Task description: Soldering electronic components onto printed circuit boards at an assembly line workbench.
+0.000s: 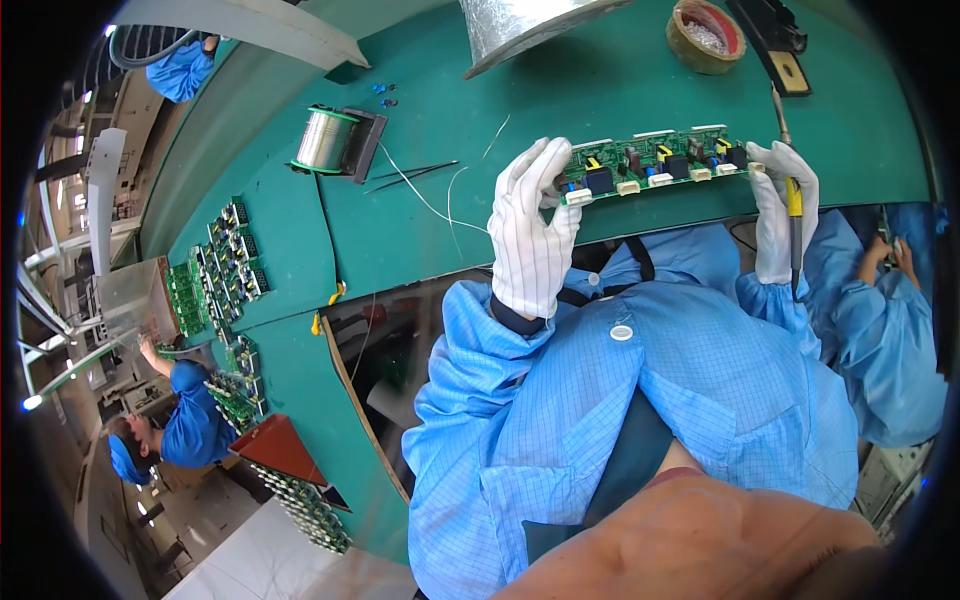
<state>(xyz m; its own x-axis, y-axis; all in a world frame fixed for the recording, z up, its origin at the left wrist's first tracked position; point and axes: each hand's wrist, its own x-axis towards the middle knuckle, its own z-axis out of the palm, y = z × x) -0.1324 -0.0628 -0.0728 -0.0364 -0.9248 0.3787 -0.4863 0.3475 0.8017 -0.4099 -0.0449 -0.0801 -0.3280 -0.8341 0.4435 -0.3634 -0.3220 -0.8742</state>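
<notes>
A long green circuit board strip (655, 165) is held up over the near side of the green table. Repeated groups of black, yellow and blue parts and white connectors line it. My left hand (530, 235), in a white striped glove, grips its left end between thumb and fingers. At the other end, my right hand (783, 205), also gloved, pinches the board's corner. That same hand holds a soldering iron (795, 198) with a yellow and black handle, its metal tip pointing away from me.
A solder wire spool (325, 140) stands on the table (560, 105), its thin wire trailing toward my left hand. Tweezers (412, 177) lie beside it. Beyond the board are a tape roll (705, 38) and an iron stand (775, 50). More circuit boards (230, 250) and a co-worker (190, 410) are at left.
</notes>
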